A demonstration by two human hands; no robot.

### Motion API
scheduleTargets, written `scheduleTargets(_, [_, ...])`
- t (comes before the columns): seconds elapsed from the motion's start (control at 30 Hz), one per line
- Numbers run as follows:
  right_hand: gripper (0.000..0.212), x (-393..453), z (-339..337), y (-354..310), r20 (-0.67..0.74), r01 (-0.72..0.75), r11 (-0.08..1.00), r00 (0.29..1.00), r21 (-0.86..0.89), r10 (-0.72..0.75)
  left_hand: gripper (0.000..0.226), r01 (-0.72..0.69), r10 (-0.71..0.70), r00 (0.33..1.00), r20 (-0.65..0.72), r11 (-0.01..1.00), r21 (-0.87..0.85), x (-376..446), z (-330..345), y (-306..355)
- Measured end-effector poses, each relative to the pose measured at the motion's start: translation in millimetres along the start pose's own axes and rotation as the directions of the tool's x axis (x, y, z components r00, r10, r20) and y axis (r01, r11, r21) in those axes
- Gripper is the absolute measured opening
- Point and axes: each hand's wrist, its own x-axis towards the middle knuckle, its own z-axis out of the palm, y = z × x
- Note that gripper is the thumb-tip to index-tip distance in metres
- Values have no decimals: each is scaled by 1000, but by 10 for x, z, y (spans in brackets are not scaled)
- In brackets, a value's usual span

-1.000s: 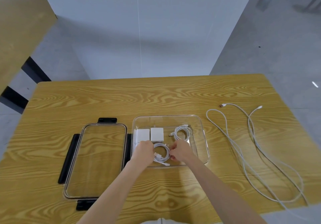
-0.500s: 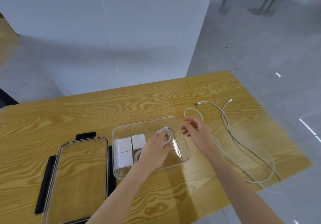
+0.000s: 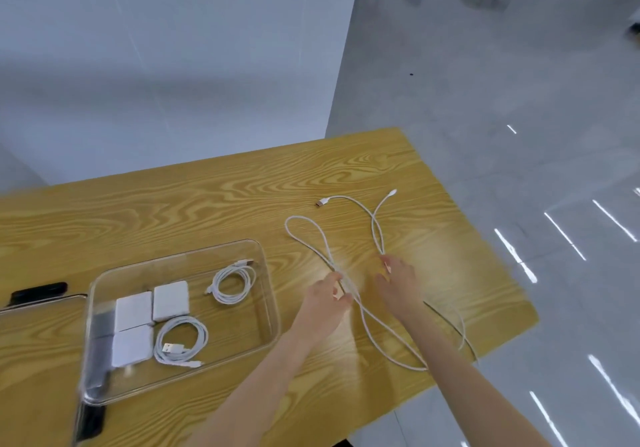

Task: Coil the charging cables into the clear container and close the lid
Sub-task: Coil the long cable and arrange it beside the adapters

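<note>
Loose cable (image 3: 367, 318): we've got it sprawled in long loops near the counter's (image 3: 207, 204) right edge, long axis running near edge to far edge, both plugs pointing at the far edge.
Left hand (image 3: 323, 302): fingers look pinched on a strand, though it's blurry.
Right hand (image 3: 398, 283): fingers half curled at the cable; can't tell if they grip.
Clear container (image 3: 273, 294): two coiled cables and white chargers (image 3: 150, 311) already inside, so we reckon this is the last one.
Lid (image 3: 34, 299): off, at the left edge.
</note>
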Motion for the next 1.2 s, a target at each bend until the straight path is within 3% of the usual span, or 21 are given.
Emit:
scheduleTargets(0.2, [48,258,74,269,52,-34,971,997,-237,48,54,77,-78,996,50,997,32,306,325,-81])
scheduleTargets(0.3, [40,336,120,322,29,-27,973,999,-229,34,48,77,-83,993,84,994,72,367,398,-96])
scheduleTargets(0.5, [28,453,138,233,80,-23,994,996,-111,32,39,112,-113,994,3,989,98,413,379,-89])
scheduleTargets(0.63, [13,504,134,77,78,-108,982,992,157,97,31,126,-124,992,-23,988,90,342,237,-40])
scheduleTargets(0.73, [4,478,62,-162,169,-221,854,973,472,158,16,147,-160,984,78,978,148,244,79,17])
scheduleTargets(0.83, [12,381,-28,-441,259,-257,654,961,711,95,26,185,-234,951,200,954,238,134,-137,115])
scheduleTargets(0.93, [19,199,-74,-716,206,-146,602,978,785,-31,27,153,-189,974,124,956,252,15,-423,207])
scheduleTargets(1.0, [22,57,-92,-878,146,-50,591,983,805,-116,22,104,-104,995,-12,980,172,-53,-626,257])
scheduleTargets(1.07, [19,-113,-125,-1044,100,37,551,971,834,-217,22,73,-86,986,-146,994,-87,-126,-851,299])
scheduleTargets(1.13, [15,-282,-136,-1184,79,103,528,947,843,-310,17,11,-99,976,-193,912,-410,-233,-1067,372])
scheduleTargets(1.2, [12,-436,-117,-1298,76,155,536,921,830,-383,18,-57,-89,970,-225,819,-571,-362,-1257,420])
